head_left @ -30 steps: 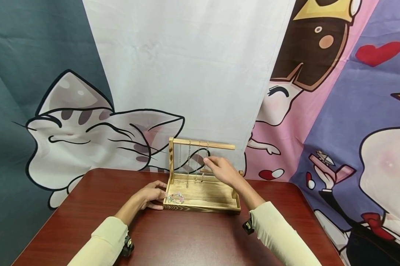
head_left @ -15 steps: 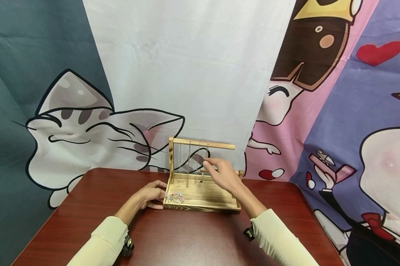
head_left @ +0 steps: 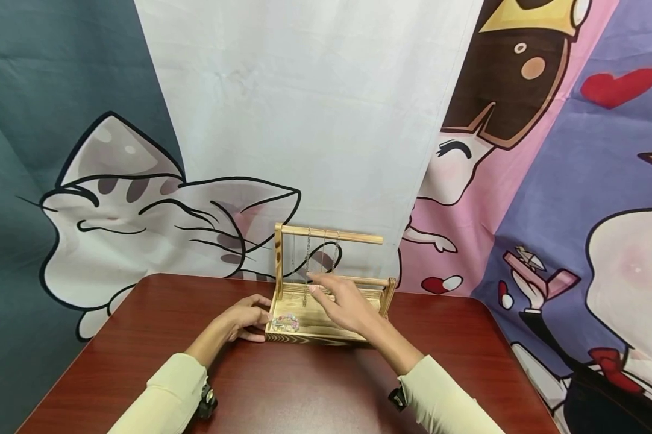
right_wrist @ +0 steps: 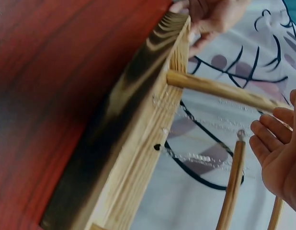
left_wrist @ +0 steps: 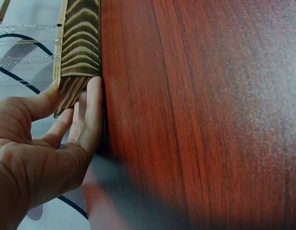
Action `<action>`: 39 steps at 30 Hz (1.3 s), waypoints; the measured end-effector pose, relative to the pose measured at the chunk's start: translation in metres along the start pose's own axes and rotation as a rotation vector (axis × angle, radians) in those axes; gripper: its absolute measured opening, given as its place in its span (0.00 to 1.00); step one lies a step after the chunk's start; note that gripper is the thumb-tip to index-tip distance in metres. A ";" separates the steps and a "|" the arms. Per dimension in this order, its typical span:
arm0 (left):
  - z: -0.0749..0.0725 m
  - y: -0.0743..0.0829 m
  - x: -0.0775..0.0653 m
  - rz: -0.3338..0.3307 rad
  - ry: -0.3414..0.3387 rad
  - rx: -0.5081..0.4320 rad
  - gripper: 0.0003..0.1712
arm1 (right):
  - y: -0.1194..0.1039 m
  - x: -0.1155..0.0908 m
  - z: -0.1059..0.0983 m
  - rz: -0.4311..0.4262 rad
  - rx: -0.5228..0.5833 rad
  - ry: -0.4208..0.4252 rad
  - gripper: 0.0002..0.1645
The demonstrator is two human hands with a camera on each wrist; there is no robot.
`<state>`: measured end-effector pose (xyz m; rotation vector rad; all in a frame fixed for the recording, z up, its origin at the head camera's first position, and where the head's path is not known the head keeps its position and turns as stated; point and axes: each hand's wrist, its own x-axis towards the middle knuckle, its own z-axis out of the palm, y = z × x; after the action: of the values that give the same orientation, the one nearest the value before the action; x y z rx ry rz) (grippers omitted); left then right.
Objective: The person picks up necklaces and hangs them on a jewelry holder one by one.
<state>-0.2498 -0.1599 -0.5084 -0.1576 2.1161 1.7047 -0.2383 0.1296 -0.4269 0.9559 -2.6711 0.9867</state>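
A wooden jewelry stand (head_left: pixel 326 341), a tray with a raised bar, stands on the table. My left hand (head_left: pixel 246 316) grips its left end, thumb at the rim and fingers along the end wall (left_wrist: pixel 74 93) in the left wrist view. Several thin necklaces (head_left: pixel 308 256) hang from the upper bar (head_left: pixel 353 235); one ends in a dark pendant (right_wrist: pixel 157 147). Beaded bracelets (head_left: pixel 285 323) lie in the tray's front left corner. My right hand (head_left: pixel 347 301), fingers extended and holding nothing, is in front of the necklaces and covers part of the tray. The right wrist view shows its palm (right_wrist: pixel 284 167).
The reddish-brown table (head_left: pixel 304 386) extends in front of and on both sides of the stand. A lower bar (head_left: pixel 372 281) sits at the stand's right. Behind the table hangs a printed cartoon cloth (head_left: pixel 326 120).
My right hand has left the rightmost necklace and moved left and slightly down, its fingers straighter. That necklace hangs free, and the lower bar shows more. The left hand has stayed put.
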 end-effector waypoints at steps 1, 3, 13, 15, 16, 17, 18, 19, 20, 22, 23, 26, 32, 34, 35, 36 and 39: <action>0.000 0.000 0.000 0.001 -0.001 0.000 0.29 | -0.002 -0.001 0.003 -0.010 -0.003 -0.013 0.30; 0.000 0.000 0.000 0.003 -0.005 -0.002 0.29 | -0.003 -0.002 0.009 -0.032 -0.008 -0.033 0.31; 0.000 0.000 0.000 0.009 -0.016 0.000 0.29 | -0.004 -0.006 0.039 -0.065 -0.044 -0.180 0.36; 0.000 0.000 0.000 0.006 -0.018 0.000 0.29 | -0.003 -0.007 0.046 -0.058 -0.043 -0.214 0.37; 0.000 0.001 0.000 0.003 -0.016 -0.002 0.28 | -0.003 -0.007 0.049 -0.054 -0.045 -0.235 0.37; 0.000 0.001 -0.001 0.001 -0.016 -0.001 0.28 | -0.002 -0.007 0.052 -0.049 -0.051 -0.255 0.37; 0.000 0.001 -0.001 -0.001 -0.015 -0.001 0.28 | -0.002 -0.007 0.055 -0.043 -0.044 -0.275 0.38; 0.000 0.002 -0.001 -0.003 -0.013 -0.003 0.28 | -0.001 -0.008 0.058 -0.044 -0.047 -0.292 0.38; 0.000 0.002 -0.001 -0.005 -0.010 -0.007 0.28 | 0.001 -0.008 0.062 -0.045 -0.047 -0.311 0.38; 0.000 0.002 -0.001 -0.003 -0.012 -0.004 0.28 | 0.004 -0.008 0.068 -0.047 -0.049 -0.343 0.37; 0.000 0.002 -0.001 0.000 -0.015 -0.002 0.28 | 0.006 -0.008 0.071 -0.047 -0.045 -0.355 0.37; 0.000 0.002 -0.001 0.007 -0.023 0.003 0.28 | 0.011 -0.008 0.078 -0.037 -0.053 -0.382 0.37; 0.001 0.001 -0.002 0.014 -0.022 0.013 0.28 | 0.015 -0.007 0.087 -0.021 -0.087 -0.424 0.36; 0.001 0.000 -0.002 0.013 -0.021 0.011 0.28 | 0.015 -0.006 0.089 -0.027 -0.091 -0.435 0.35; 0.001 0.000 -0.003 0.012 -0.021 0.010 0.28 | 0.014 -0.006 0.090 -0.030 -0.092 -0.437 0.34; 0.000 0.000 -0.002 0.010 -0.021 0.010 0.28 | 0.014 -0.006 0.091 -0.031 -0.099 -0.438 0.34; 0.000 -0.001 -0.002 0.006 -0.020 0.009 0.28 | 0.015 -0.005 0.094 -0.022 -0.122 -0.446 0.35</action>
<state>-0.2483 -0.1605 -0.5083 -0.1305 2.1112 1.6933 -0.2350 0.0825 -0.5092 1.3055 -3.0196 0.6567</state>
